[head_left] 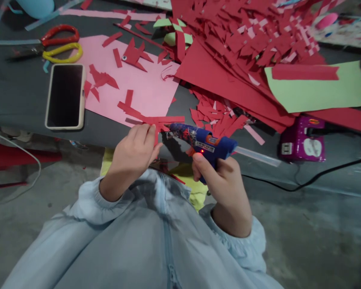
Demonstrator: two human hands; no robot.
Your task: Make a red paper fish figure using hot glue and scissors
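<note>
My right hand is wrapped round the handle of a blue glue gun, whose small red light is on. A clear glue stick sticks out of its back end. The gun's nozzle points left, close to my left hand. The left fingers are pressed together on red paper strips at the table's front edge. Beyond them lies a pink sheet bearing loose red strips and a folded red paper fish with an eye.
A phone and scissors lie at the left. Red paper sheets and scraps cover the middle and back. At the right are a green sheet, a purple power adapter and a black cord.
</note>
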